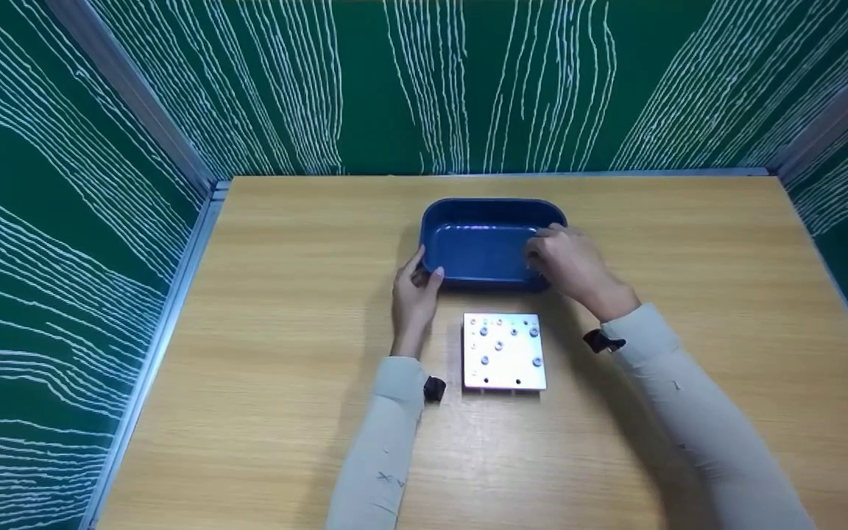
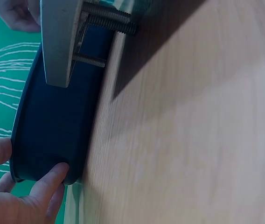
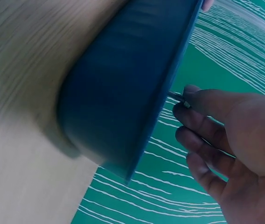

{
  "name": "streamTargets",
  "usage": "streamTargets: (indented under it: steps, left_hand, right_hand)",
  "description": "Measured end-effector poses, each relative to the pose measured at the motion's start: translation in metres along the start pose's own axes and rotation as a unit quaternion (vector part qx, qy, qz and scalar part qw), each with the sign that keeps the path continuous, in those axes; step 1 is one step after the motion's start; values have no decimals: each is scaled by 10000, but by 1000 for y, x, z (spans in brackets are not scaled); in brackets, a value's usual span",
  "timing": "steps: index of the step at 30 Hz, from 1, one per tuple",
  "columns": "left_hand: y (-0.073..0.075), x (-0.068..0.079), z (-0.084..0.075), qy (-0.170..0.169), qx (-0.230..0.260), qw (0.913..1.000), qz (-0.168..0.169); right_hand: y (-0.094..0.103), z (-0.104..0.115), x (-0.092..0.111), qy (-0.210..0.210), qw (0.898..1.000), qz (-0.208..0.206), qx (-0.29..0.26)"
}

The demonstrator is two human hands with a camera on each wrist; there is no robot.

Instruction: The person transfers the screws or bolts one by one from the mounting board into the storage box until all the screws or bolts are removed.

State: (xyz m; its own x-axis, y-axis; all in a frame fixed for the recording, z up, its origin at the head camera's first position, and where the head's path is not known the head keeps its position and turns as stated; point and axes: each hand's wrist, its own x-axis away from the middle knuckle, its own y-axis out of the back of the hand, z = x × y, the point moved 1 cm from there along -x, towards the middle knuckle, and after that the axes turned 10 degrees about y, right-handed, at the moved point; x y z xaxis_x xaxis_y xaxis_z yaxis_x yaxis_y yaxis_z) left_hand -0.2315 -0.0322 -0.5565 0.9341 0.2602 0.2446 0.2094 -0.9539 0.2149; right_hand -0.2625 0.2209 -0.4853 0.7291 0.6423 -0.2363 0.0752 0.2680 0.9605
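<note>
A dark blue plastic bin [image 1: 494, 283] stands on the wooden table, its inside facing up. My left hand [image 1: 415, 298] grips its near left corner, and in the left wrist view the thumb [image 2: 51, 179] presses the bin's wall. Over the bin's right end is my right hand [image 1: 571, 265]. Its thumb and index finger pinch a small, thin metal screw [image 3: 175, 96], partly hidden by the bin's rim in the right wrist view. In front of the bin, a square metal plate [image 1: 501, 374] carries several screws, whose threaded shanks [image 2: 89, 59] stick out below it.
Bare wooden table [image 1: 306, 316] surrounds the bin and plate. Green walls with white wavy lines [image 1: 365, 88] rise behind and at both sides, with a metal frame rail [image 1: 166, 324] along the left table edge. A dark wrist device [image 1: 435, 389] sits on the left cuff.
</note>
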Motion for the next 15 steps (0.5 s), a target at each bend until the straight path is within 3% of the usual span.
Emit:
streamTargets:
  steps: [8, 15]
  left_hand:
    - [0, 1, 0, -305, 263, 9992, 69]
    - [0, 1, 1, -229, 204, 9995, 23]
  right_hand:
    - [-6, -5, -7, -233, 9986, 402, -248]
    - [-12, -9, -10, -399, 9963, 617, -455]
